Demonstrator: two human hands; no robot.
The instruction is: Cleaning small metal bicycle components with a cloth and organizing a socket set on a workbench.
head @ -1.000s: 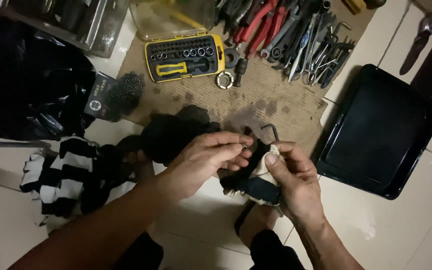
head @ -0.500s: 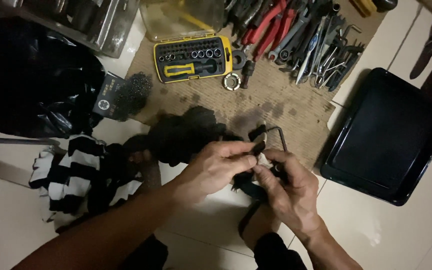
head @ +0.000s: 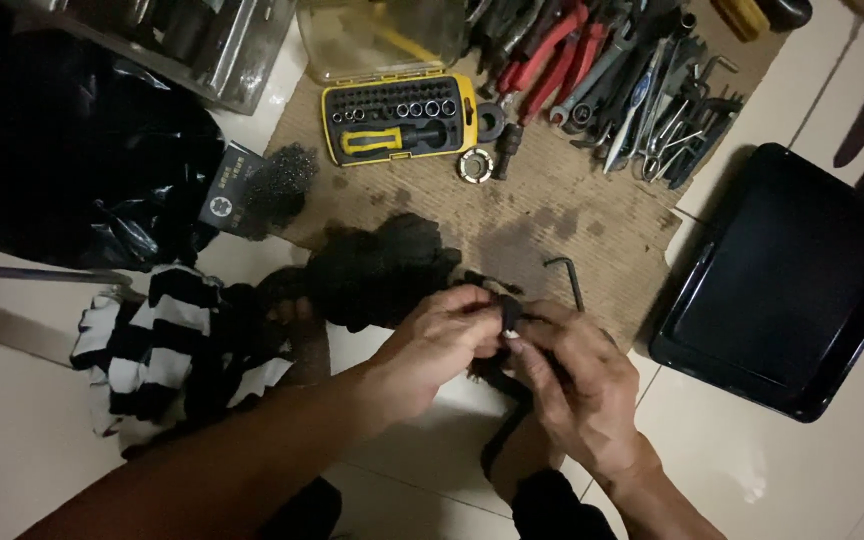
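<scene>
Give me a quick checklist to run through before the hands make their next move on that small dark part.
1. Both hands on the part: left hand and right hand meet at the small dark part: ok.
2. Part's grip secure: cannot tell, fingers cover it.
3. Hex key within reach on the cardboard mat: ok.
4. Bit set open: ok.
5. Black tray free of the hands: ok.

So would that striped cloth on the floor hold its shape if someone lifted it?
Probably not: the black-and-white striped cloth lies crumpled in soft folds, so it would likely droop. It looks thin, so probably light, and unlikely to roll or slide far.
</scene>
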